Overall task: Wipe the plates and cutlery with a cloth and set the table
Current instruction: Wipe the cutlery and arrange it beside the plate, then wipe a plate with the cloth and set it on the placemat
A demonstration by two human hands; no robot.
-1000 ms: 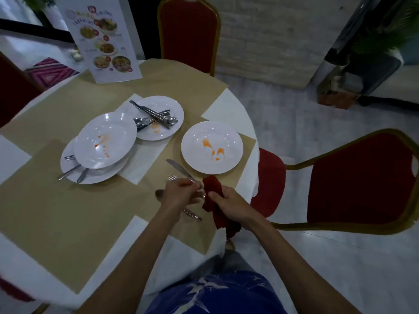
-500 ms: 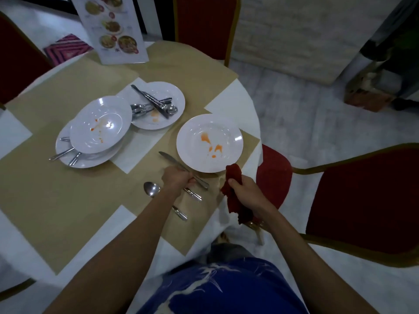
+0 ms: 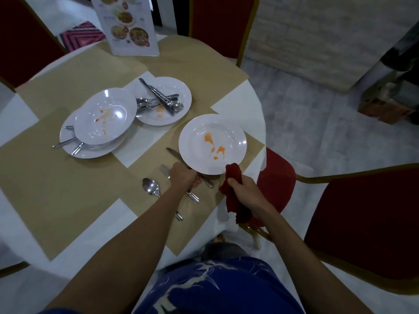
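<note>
Plates counted: four, all white, round, glossy. Nearest plate [image 3: 212,143] lay at the table's right edge, three orange smears in its well. A second plate [image 3: 163,101] farther back carried a heap of steel cutlery [image 3: 158,101]; the pieces overlapped, so no exact count. To the left, a deep plate [image 3: 105,116] with faint orange spots sat stacked on a flat plate [image 3: 90,150]; three handles [image 3: 65,142] stuck out from between them.

Loose cutlery on the beige woven placemat [image 3: 56,177]: one knife [image 3: 173,154], blade showing beside the nearest plate; one fork [image 3: 163,169], tines just left of the hand; one spoon [image 3: 150,186], bowl up, nearest the person.

Left hand [image 3: 184,177] was curled closed at the near rim of the nearest plate, over the knife and fork; whether it gripped the rim or the cutlery could not be told. Right hand [image 3: 243,189] was fisted round a dark red cloth [image 3: 233,186], crumpled and soft, its top end touching the plate's near rim, the rest hanging off the table edge.

Table [image 3: 240,103]: round, white cloth. One upright printed menu card [image 3: 129,26] at the far side. Three red padded chairs with gold frames stood around it; the nearest chair [image 3: 367,223] was on the right.
</note>
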